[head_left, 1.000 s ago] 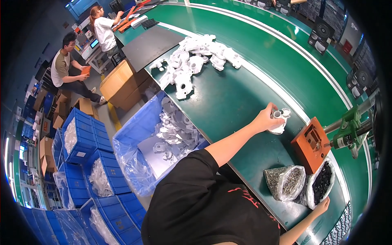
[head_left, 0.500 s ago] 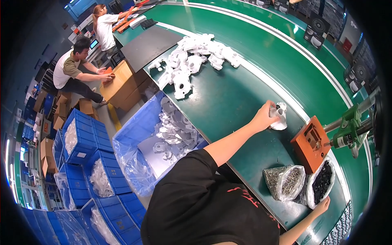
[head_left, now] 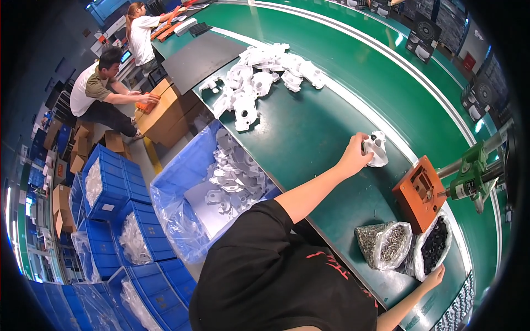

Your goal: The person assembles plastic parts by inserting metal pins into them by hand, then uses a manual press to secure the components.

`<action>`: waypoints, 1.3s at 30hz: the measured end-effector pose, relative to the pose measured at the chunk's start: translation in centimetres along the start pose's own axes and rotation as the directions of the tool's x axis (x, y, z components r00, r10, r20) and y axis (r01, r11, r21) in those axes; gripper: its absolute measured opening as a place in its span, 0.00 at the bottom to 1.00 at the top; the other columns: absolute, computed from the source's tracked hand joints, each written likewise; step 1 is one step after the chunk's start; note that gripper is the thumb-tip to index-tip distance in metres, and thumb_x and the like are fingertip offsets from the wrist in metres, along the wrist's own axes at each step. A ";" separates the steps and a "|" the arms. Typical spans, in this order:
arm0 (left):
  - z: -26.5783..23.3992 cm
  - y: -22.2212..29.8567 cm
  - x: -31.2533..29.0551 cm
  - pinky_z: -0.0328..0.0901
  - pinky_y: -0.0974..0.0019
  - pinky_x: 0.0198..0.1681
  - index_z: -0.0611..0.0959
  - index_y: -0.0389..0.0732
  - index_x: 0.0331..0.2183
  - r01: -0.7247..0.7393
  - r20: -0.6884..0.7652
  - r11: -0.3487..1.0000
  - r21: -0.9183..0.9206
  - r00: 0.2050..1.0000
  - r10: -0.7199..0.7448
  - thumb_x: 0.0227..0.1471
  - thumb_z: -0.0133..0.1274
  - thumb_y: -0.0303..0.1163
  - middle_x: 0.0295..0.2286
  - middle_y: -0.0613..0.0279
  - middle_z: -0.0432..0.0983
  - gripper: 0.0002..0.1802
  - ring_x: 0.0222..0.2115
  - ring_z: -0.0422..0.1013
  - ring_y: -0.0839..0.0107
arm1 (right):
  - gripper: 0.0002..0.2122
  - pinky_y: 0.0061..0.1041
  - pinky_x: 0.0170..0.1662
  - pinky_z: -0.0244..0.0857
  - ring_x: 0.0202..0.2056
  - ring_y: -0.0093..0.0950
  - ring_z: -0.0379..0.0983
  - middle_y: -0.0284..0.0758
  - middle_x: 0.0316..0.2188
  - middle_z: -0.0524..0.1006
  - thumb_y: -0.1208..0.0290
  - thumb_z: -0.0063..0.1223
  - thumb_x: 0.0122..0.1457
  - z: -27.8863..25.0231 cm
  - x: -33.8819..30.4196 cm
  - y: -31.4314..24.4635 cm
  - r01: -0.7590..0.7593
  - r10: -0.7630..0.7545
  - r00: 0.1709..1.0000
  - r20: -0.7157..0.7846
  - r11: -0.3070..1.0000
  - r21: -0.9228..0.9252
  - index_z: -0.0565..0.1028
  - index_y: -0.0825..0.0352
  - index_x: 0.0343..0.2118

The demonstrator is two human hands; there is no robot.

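Over the far side of the green bench, my left hand (head_left: 354, 155) grips a white plastic housing (head_left: 377, 150) from its left side. A small black piece shows near the housing's top. My right hand (head_left: 434, 277) is at the near rim of a clear bag of small black parts (head_left: 434, 249), its fingers curled in; what they hold, if anything, is hidden. Left of that bag stands an open bag of metal screws (head_left: 393, 246). Just beyond both bags, an orange block fixture (head_left: 415, 193) with a recess sits under a green press head (head_left: 466, 188).
A heap of white housings (head_left: 248, 83) lies at the bench's far left. Below the bench edge is a blue lined bin (head_left: 187, 171) of similar parts. Blue crates (head_left: 116, 185) stack at left. A co-worker (head_left: 99, 88) handles an orange piece over a cardboard box (head_left: 163, 118).
My left hand has turned the housing to a more upright tilt and shifted it slightly away. My right hand stays by the bag. The co-worker's orange piece has moved a little over the box.
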State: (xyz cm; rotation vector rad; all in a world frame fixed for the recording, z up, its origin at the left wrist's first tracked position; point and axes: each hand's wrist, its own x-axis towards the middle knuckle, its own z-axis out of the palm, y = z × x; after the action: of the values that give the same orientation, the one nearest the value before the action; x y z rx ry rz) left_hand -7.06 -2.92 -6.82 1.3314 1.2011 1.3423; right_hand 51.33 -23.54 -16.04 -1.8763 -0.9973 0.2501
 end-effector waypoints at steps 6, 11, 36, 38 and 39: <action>-0.3 -1.1 0.0 0.66 0.66 0.25 0.67 0.32 0.42 -0.106 -0.132 0.966 0.236 0.981 0.140 0.48 0.53 0.29 0.39 0.49 0.66 0.20 0.24 0.70 0.68 | 0.14 0.21 0.43 0.60 0.36 0.22 0.67 0.32 0.33 0.74 0.67 0.41 0.62 0.2 0.0 -0.3 0.057 -0.057 0.998 0.006 0.998 -0.002 0.73 0.73 0.40; -1.4 1.2 -0.3 0.66 0.58 0.28 0.75 0.33 0.30 0.015 -0.038 0.962 0.274 0.999 -0.005 0.47 0.52 0.35 0.25 0.49 0.75 0.13 0.23 0.72 0.55 | 0.14 0.16 0.33 0.58 0.28 0.17 0.62 0.26 0.29 0.72 0.66 0.42 0.62 0.9 -0.8 -1.6 0.171 -0.169 0.983 -0.071 0.985 0.019 0.75 0.72 0.39; 6.5 -6.1 11.7 0.60 0.54 0.41 0.76 0.39 0.33 -0.361 0.088 0.323 0.875 0.775 0.626 0.43 0.56 0.43 0.34 0.55 0.70 0.19 0.39 0.66 0.59 | 0.13 0.18 0.37 0.60 0.32 0.19 0.65 0.28 0.31 0.73 0.67 0.43 0.61 1.1 -1.8 -4.3 0.046 -0.045 0.999 -0.024 0.999 0.017 0.73 0.72 0.39; 6.7 -6.2 11.0 0.59 0.54 0.41 0.76 0.39 0.32 -0.396 0.107 0.253 0.883 0.694 0.712 0.43 0.56 0.44 0.34 0.55 0.71 0.19 0.40 0.66 0.59 | 0.12 0.19 0.37 0.61 0.32 0.20 0.66 0.29 0.31 0.73 0.68 0.43 0.61 0.9 -1.4 -3.6 0.047 -0.045 0.997 -0.056 0.998 0.033 0.74 0.73 0.39; 6.5 -5.5 10.0 0.59 0.53 0.43 0.76 0.38 0.34 -0.393 0.163 0.272 0.879 0.782 0.602 0.42 0.57 0.44 0.36 0.53 0.71 0.21 0.41 0.66 0.58 | 0.12 0.20 0.37 0.61 0.32 0.21 0.66 0.30 0.31 0.74 0.69 0.43 0.61 0.1 -1.4 -3.0 0.043 -0.039 0.994 -0.098 0.998 0.042 0.74 0.73 0.39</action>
State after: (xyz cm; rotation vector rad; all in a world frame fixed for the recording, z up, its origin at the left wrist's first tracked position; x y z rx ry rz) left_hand -1.29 8.20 -10.98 2.5917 1.8643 1.2863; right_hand 48.81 -23.92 -13.97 -1.8089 -0.9557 0.1536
